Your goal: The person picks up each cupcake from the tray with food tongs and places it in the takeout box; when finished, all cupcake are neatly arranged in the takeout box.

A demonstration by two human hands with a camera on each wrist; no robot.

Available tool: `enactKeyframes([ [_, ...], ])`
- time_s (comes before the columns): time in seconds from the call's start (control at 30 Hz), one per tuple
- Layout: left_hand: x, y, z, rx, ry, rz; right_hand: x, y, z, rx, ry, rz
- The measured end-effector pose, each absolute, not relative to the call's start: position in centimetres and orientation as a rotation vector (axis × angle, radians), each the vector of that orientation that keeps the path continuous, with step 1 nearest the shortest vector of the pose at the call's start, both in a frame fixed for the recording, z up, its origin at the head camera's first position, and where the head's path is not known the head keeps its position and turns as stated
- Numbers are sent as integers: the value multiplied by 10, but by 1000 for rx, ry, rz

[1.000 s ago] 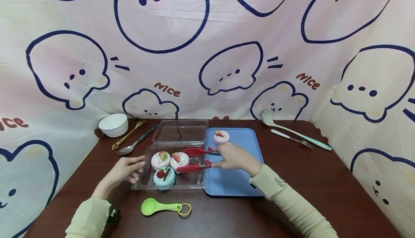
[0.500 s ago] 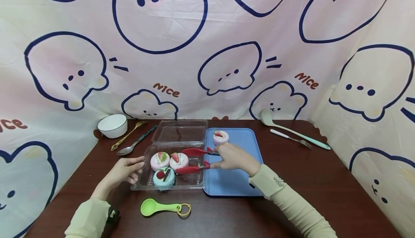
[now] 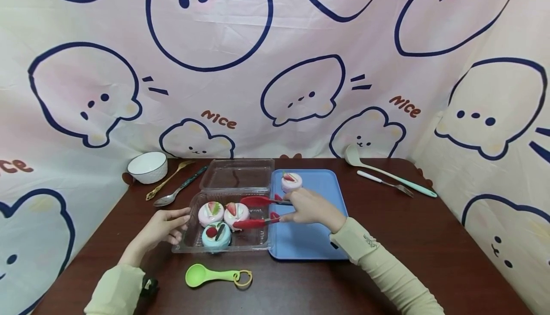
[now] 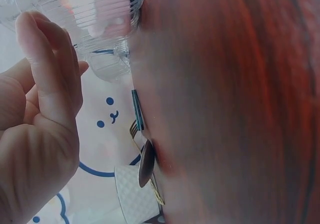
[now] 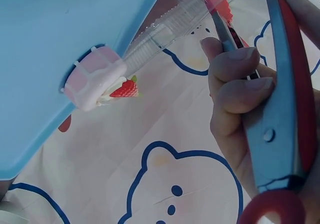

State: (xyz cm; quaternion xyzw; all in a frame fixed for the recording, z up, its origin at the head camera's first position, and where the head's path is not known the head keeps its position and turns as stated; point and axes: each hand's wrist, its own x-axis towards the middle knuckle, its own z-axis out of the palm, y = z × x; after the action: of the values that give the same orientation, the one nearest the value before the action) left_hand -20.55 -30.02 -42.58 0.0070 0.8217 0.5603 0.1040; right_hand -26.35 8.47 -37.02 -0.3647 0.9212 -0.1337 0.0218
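My right hand (image 3: 311, 207) grips red-tipped tongs (image 3: 253, 223), one side steel and red in the right wrist view. Their arms stand apart over the right part of a clear plastic box (image 3: 223, 248), close to a pink strawberry-topped cake (image 3: 236, 215). Another pink cake (image 3: 210, 214) and a pale blue cake (image 3: 216, 235) with a red berry sit beside it in the box. My left hand (image 3: 159, 229) is at the box's left wall, fingers loosely bent; its fingertips (image 4: 27, 26) overlap the clear wall in the left wrist view.
A blue tray (image 3: 309, 243) bears one pink cake (image 3: 291, 181) near its back edge. Around stand a white bowl (image 3: 148, 168), a gold fork (image 3: 169, 180), a spoon (image 3: 165, 200), a green measuring spoon (image 3: 197, 275), a ladle (image 3: 391, 177) and a white-handled fork (image 3: 370, 176).
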Motion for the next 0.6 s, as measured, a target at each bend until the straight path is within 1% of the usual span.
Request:
enactKeyframes([
  [0.6, -204, -298, -422, 4, 2427, 1637, -266, 88, -373, -1160, 2833, -438],
])
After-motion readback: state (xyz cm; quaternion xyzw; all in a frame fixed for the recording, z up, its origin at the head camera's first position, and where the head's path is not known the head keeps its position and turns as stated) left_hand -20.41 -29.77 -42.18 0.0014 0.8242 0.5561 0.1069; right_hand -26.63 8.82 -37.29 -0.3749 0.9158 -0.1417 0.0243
